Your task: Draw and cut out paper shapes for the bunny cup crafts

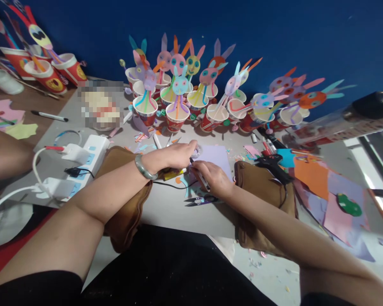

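Observation:
My right hand point(215, 178) is closed around a slim black-and-white marker pen point(205, 182), slanted with its dark end up towards my other hand. My left hand point(178, 155), with a bangle at the wrist, is closed beside that dark end; what its fingers hold is hidden. A sheet of light purple paper point(215, 155) lies under and behind the hands. Just past my left fingertips is a clear round roll point(198, 151), perhaps tape. Dark-handled scissors point(199, 200) lie in front of my right hand.
Paper cups with rabbit-faced figures point(178, 117) line the back by the blue wall. Brown pads point(123, 187) lie under my forearms. A white power strip point(86, 165) with cables is on the left; a black glue gun point(272, 165) and coloured paper point(311, 176) on the right. Another person's arm point(9, 155) shows at left.

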The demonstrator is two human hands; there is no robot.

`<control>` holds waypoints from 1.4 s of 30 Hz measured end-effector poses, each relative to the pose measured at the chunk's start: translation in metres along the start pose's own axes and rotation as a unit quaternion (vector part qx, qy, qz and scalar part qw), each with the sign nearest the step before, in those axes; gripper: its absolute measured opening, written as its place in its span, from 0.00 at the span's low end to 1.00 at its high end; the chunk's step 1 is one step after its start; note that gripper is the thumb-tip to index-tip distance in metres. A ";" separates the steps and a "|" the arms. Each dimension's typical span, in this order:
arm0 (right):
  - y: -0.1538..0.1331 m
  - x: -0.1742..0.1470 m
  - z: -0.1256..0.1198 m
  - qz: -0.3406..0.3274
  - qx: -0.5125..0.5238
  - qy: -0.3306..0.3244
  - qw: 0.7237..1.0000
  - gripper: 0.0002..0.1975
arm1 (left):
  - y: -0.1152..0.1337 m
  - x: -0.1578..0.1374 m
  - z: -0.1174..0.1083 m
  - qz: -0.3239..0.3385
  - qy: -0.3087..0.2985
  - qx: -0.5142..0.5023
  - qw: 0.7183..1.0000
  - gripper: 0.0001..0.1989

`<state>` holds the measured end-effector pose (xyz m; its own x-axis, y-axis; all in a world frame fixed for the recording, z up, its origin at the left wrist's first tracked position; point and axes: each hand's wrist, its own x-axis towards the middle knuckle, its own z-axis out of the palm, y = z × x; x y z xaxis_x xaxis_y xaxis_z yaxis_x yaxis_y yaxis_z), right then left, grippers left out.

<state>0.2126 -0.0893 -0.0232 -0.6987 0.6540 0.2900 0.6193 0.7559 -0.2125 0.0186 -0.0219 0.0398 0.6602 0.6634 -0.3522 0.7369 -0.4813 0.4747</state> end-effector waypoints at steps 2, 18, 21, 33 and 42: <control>0.001 0.004 0.001 0.001 -0.017 -0.033 0.999 0.10 | -0.001 0.001 0.001 0.003 0.001 0.001 1.000 0.25; -0.005 0.023 0.006 0.037 -0.111 -0.096 0.988 0.11 | 0.003 -0.005 -0.001 0.003 0.002 0.033 0.999 0.29; -0.006 0.024 0.006 0.036 -0.117 -0.097 0.988 0.11 | 0.002 -0.005 0.000 0.009 0.006 0.036 0.999 0.30; -0.002 0.010 -0.007 0.013 -0.049 -0.082 0.995 0.11 | 0.004 -0.007 -0.001 0.009 0.000 0.049 0.999 0.26; 0.010 -0.008 -0.015 0.005 0.026 -0.056 0.998 0.11 | 0.004 -0.007 -0.002 0.008 -0.007 0.047 0.999 0.31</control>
<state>0.2297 -0.0873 -0.0134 -0.7299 0.6589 0.1817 0.6090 0.7476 -0.2648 0.0164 -0.0274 0.0463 0.6741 0.6467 -0.3568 0.7356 -0.5439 0.4038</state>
